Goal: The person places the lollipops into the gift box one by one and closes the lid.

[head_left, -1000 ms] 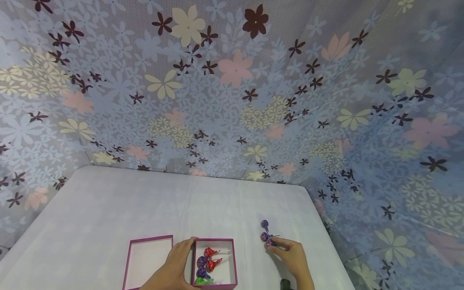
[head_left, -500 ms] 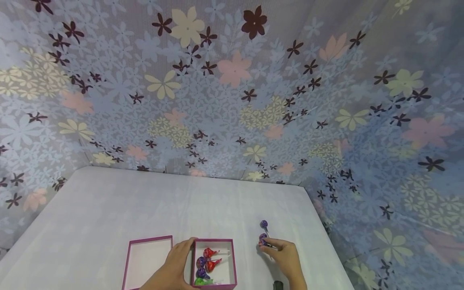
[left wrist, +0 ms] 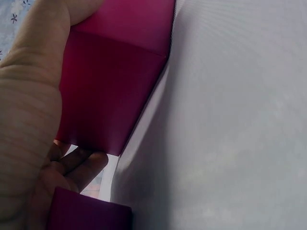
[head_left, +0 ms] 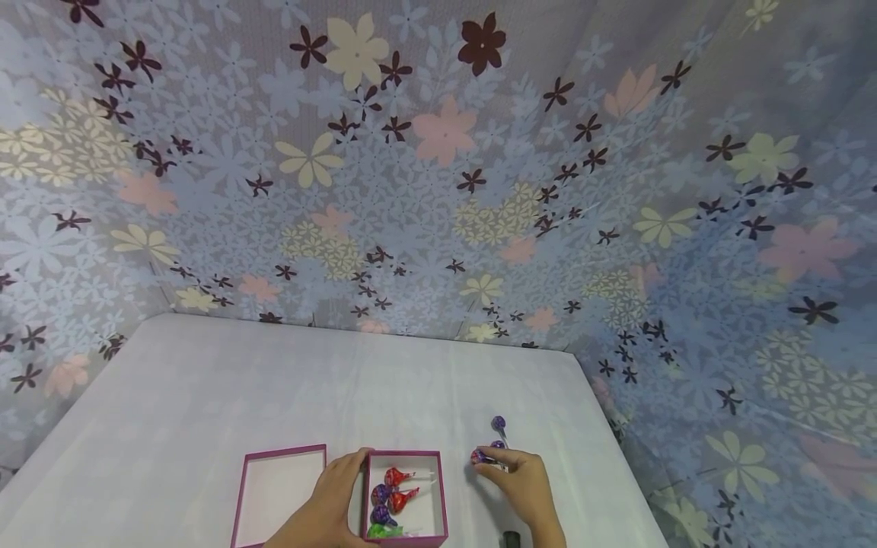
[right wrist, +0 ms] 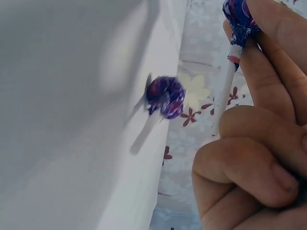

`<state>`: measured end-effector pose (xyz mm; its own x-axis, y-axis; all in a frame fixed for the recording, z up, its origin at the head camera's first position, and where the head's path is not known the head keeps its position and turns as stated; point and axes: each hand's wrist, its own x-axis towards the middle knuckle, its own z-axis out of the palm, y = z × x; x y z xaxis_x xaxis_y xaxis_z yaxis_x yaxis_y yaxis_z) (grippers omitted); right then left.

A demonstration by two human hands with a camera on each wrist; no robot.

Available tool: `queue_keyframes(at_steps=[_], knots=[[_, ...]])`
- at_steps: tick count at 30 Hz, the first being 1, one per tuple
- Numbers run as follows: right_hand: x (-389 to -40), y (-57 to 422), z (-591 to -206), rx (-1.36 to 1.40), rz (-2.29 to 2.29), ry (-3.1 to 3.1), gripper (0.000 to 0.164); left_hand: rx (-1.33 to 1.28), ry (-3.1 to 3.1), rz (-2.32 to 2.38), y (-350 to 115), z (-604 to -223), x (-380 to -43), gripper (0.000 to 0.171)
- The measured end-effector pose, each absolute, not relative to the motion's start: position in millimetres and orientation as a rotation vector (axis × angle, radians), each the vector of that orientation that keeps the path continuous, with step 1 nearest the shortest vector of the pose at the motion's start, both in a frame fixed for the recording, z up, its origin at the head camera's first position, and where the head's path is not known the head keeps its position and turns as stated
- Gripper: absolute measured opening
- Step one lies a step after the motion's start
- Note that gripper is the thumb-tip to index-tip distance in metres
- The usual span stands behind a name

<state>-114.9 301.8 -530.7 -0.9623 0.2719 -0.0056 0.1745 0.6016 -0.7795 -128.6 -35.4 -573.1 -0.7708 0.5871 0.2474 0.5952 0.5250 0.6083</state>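
My left hand (head_left: 325, 498) grips the left side of a magenta-edged white box (head_left: 443, 495), its thumb at the near side and fingers at the far side. Inside lie two red lollipops, two purple ones (head_left: 381, 516) and a green-wrapped one (head_left: 384, 531). Between thumb and fingers, my right hand (head_left: 524, 487) pinches a purple lollipop (right wrist: 240, 19) by its wrapped head, the white stick pointing back past the curled fingers. Two loose purple lollipops lie just beyond this hand: one (head_left: 499, 422) farther out, the other (head_left: 497, 444) partly hidden behind the fingers.
Left of my left hand lies a shallow magenta-edged tray or lid (head_left: 284, 487), white inside. A white cloth covers the table (head_left: 288, 380). Flower-patterned fabric (head_left: 411, 228) hangs along the back and right side. A dark object (head_left: 511, 539) shows beside the right wrist.
My right hand has picked up the nearest purple lollipop and moved left with it, towards the box. The left hand and the box have stayed in place.
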Motion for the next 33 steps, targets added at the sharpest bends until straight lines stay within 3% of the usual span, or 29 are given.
queue_keyframes(at_steps=[33], knots=[[-104.4, 254.1, -512.2, 0.002, 1.541, -2.704, 0.027, -1.108, -2.6, -1.082, -35.5, -578.2, -130.8, 0.131]])
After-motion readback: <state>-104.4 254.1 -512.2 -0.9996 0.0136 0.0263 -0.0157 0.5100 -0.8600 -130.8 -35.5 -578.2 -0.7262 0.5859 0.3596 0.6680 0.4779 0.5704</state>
